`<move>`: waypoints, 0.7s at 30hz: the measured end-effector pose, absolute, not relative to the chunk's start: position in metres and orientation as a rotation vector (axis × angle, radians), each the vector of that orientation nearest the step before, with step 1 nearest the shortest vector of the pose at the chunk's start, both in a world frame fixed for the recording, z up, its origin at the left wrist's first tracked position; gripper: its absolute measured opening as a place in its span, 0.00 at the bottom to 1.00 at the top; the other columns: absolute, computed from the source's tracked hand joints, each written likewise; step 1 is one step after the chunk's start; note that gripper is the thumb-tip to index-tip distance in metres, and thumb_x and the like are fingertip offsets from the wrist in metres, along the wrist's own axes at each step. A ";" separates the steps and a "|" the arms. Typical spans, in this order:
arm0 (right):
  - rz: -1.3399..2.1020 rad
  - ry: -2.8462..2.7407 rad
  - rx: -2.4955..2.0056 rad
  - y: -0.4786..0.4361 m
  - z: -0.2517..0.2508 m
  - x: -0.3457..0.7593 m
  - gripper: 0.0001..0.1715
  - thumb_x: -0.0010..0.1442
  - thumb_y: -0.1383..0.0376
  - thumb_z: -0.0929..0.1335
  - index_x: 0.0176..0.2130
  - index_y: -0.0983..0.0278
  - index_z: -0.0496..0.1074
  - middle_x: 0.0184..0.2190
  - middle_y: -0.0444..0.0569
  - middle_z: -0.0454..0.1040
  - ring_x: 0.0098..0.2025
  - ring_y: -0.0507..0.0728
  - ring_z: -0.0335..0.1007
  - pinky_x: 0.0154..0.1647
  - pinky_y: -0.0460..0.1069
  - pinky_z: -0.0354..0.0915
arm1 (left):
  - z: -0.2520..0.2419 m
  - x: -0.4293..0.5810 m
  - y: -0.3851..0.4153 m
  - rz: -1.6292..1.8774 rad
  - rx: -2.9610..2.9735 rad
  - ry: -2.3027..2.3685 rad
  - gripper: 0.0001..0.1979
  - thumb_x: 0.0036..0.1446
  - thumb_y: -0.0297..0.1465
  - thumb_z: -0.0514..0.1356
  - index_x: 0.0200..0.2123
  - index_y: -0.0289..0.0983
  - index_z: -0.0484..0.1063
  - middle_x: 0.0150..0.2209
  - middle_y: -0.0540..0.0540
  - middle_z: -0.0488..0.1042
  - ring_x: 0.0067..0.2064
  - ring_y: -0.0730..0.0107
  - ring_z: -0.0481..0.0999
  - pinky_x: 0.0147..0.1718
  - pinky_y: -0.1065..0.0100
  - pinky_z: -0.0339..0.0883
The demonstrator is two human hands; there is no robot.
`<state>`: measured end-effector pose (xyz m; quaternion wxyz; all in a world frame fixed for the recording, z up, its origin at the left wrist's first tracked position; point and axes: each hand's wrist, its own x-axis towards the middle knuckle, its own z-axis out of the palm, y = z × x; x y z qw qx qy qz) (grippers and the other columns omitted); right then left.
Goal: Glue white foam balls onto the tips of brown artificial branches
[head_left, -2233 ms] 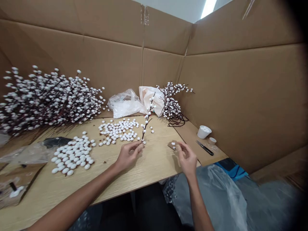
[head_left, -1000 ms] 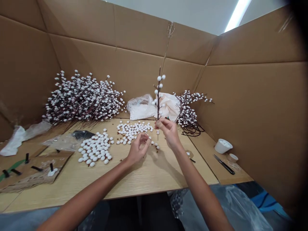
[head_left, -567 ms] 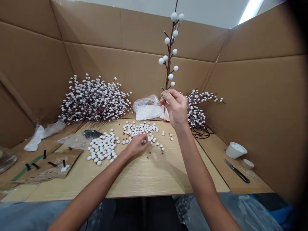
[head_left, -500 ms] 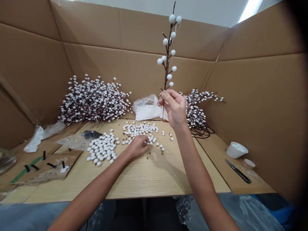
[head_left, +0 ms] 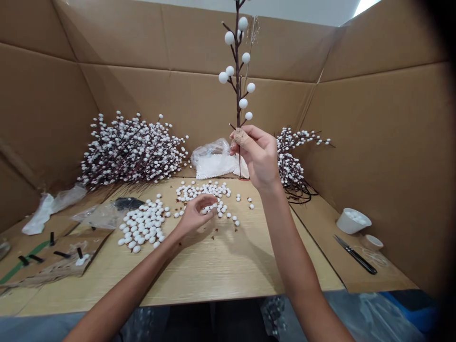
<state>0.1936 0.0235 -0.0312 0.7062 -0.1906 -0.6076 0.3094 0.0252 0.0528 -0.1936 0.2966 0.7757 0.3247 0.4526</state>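
Observation:
My right hand [head_left: 258, 154] pinches the lower stem of an artificial berry branch [head_left: 237, 90], held upright in front of me. White balls sit on several of its brown twigs, while some twig ends are bare. The top runs out of view. My left hand [head_left: 199, 211] hovers low over the table with fingers curved and thumb apart, and I see nothing held in it. Just beyond it lie loose white balls [head_left: 194, 190], several with brown bits at their bases. A second group of white balls [head_left: 144, 223] spreads to its left.
Large bundles of berry branches stand at the left [head_left: 131, 147] and right [head_left: 290, 161]. Between them lies a plastic bag [head_left: 213, 161]. A white cup [head_left: 352, 221], tape roll [head_left: 372, 242] and knife [head_left: 356, 255] lie at the right. Cardboard walls [head_left: 199, 95] surround the table.
My left hand has lifted slightly from the balls, its thumb and fingers now apart. My right hand still holds the branch, which appears higher and nearer as the view shifts.

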 end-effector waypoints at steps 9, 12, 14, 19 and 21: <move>0.691 -1.407 -0.367 0.012 -0.025 0.205 0.07 0.54 0.62 0.69 0.28 0.63 0.70 0.24 0.42 0.68 0.26 0.48 0.63 0.29 0.46 0.64 | -0.119 0.022 0.038 1.174 1.521 0.597 0.21 0.49 0.30 0.67 0.47 0.38 0.70 0.52 0.37 0.73 0.47 0.58 0.78 0.46 0.62 0.73; 0.698 -1.389 -0.326 0.009 -0.023 0.209 0.06 0.55 0.62 0.68 0.29 0.63 0.71 0.24 0.42 0.68 0.26 0.48 0.64 0.29 0.46 0.64 | -0.078 0.023 0.030 1.215 1.551 0.498 0.17 0.47 0.31 0.68 0.43 0.39 0.75 0.44 0.42 0.79 0.46 0.60 0.78 0.48 0.61 0.72; 0.716 -1.374 -0.303 0.007 -0.023 0.210 0.06 0.55 0.62 0.68 0.29 0.63 0.72 0.24 0.42 0.68 0.26 0.48 0.64 0.29 0.47 0.64 | -0.052 0.024 0.023 1.295 1.584 0.432 0.15 0.46 0.31 0.69 0.40 0.40 0.76 0.40 0.45 0.80 0.41 0.65 0.80 0.43 0.65 0.75; 0.790 -1.351 -0.216 -0.001 -0.020 0.210 0.05 0.56 0.64 0.68 0.28 0.62 0.72 0.23 0.42 0.68 0.26 0.48 0.65 0.32 0.47 0.66 | -0.016 0.034 0.011 1.480 1.636 0.300 0.14 0.43 0.36 0.71 0.35 0.39 0.77 0.29 0.50 0.80 0.30 0.75 0.78 0.30 0.75 0.74; 0.810 -1.364 -0.189 -0.004 -0.019 0.210 0.05 0.57 0.64 0.67 0.29 0.62 0.72 0.24 0.42 0.69 0.28 0.49 0.67 0.34 0.48 0.68 | -0.012 0.040 0.009 1.502 1.632 0.279 0.16 0.42 0.39 0.71 0.33 0.38 0.76 0.27 0.51 0.78 0.29 0.75 0.78 0.30 0.75 0.74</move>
